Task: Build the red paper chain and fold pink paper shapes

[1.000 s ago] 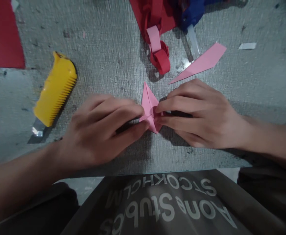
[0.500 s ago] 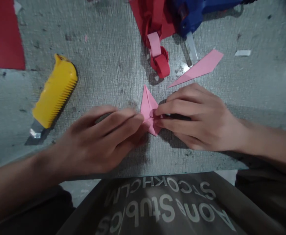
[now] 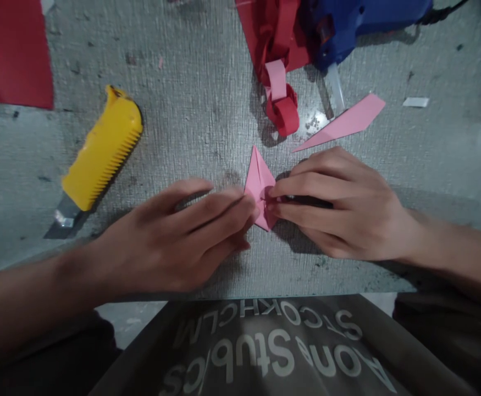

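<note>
A small folded piece of pink paper (image 3: 260, 179), pointed at its far end and creased down the middle, lies near the table's front edge. From the left, my left hand (image 3: 178, 236) pinches its lower left side with the fingertips. My right hand (image 3: 343, 203) grips the opposite edge between thumb and fingers. Fingertips cover part of the lower folds. Just beyond my right hand rests a long, pointed pink paper strip (image 3: 347, 122).
A yellow cutter knife (image 3: 102, 148) lies to the left, beside a red paper sheet (image 3: 17, 55). At the back are a red-and-pink paper chain (image 3: 283, 113) and a blue glue gun (image 3: 339, 27). A white scrap (image 3: 415, 102) sits at right.
The view has shifted, so things on the table appear farther right. Both hands stay on the folded pink paper; my left fingertips have moved slightly along its lower left edge.
</note>
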Available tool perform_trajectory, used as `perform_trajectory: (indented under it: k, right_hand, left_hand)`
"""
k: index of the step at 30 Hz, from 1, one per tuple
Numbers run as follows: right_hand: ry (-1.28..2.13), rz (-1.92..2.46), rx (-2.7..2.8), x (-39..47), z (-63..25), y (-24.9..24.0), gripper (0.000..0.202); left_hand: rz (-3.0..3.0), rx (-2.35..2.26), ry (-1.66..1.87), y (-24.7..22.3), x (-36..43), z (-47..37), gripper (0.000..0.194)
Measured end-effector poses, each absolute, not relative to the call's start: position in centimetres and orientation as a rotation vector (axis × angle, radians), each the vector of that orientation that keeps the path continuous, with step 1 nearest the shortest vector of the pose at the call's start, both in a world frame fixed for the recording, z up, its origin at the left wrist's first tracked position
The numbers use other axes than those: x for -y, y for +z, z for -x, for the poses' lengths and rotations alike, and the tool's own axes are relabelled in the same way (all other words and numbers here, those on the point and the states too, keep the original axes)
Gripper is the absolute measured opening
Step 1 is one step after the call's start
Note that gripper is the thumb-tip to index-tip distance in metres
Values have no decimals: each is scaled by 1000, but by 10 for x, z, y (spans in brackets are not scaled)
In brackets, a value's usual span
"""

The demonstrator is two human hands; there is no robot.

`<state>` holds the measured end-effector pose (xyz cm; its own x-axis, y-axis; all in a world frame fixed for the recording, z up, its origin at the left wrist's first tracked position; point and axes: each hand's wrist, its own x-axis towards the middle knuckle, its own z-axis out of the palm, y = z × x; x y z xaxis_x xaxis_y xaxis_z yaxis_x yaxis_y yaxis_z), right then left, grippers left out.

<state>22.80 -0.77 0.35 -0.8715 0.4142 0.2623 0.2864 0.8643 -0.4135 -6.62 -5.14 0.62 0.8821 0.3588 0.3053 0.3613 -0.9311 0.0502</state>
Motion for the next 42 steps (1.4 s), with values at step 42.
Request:
perform_trajectory:
  k: [42]
  right_hand:
    - [512, 493, 2659, 8, -227, 4, 14]
  left_hand:
    - [3134, 684, -459, 2, 46, 65, 24]
